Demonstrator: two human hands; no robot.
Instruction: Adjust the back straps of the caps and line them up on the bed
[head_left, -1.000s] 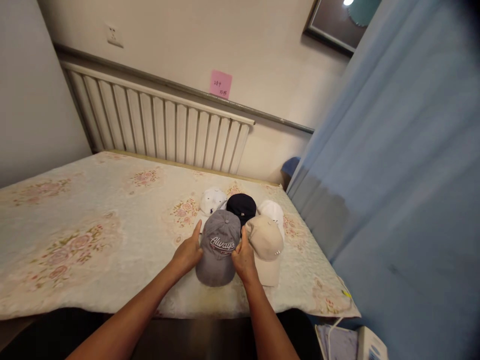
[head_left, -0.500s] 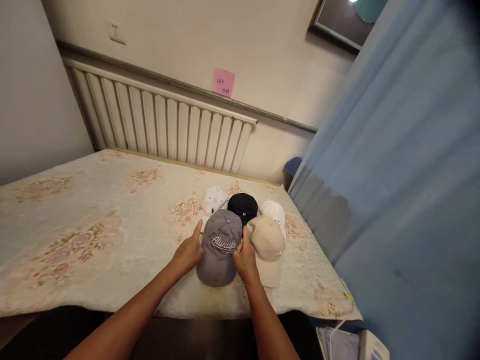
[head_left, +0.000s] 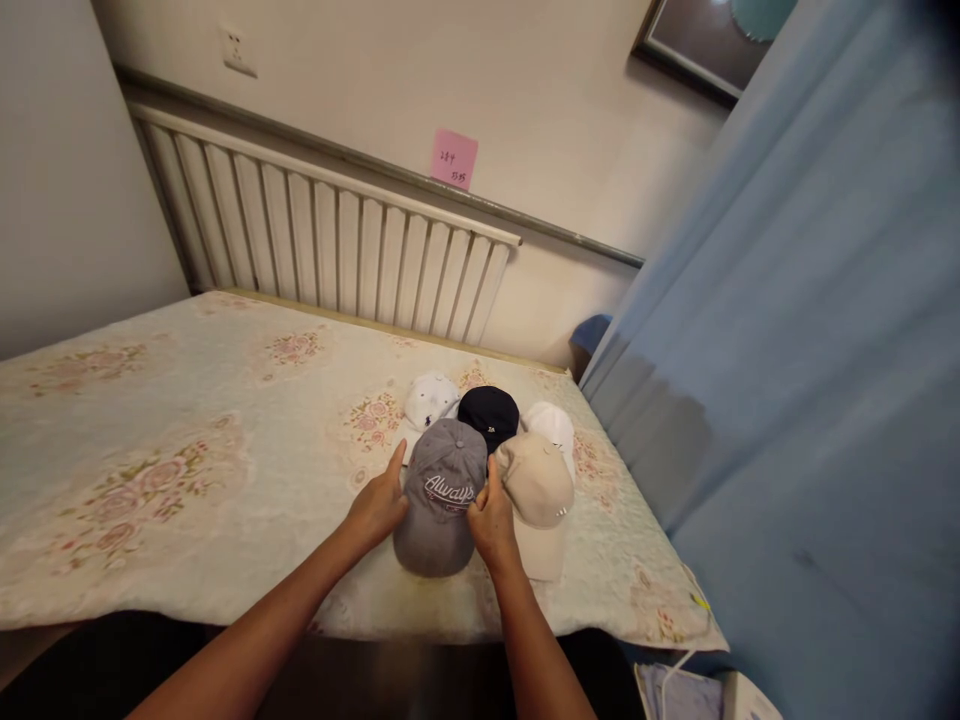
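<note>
A grey baseball cap (head_left: 442,530) with white "Always" lettering lies at the front of a group of caps, its brim towards me. My left hand (head_left: 381,508) grips its left edge, index finger pointing forward. On the opposite edge is my right hand (head_left: 491,518), closed on the cap between it and the beige cap (head_left: 541,485). Behind the grey one sit a white cap (head_left: 430,397) with a small dark emblem and a black cap (head_left: 487,412). Another white cap (head_left: 551,425) is partly covered by the beige one.
The caps rest on a bed with a floral cover (head_left: 292,520). A white radiator (head_left: 337,240) runs along the wall behind, with a pink note (head_left: 454,158) above it. A blue curtain (head_left: 810,350) hangs on the right. At the lower right is a white box (head_left: 746,697).
The view has shifted slightly. Both hands stay on the sides of the grey baseball cap, and the caps keep their arrangement.
</note>
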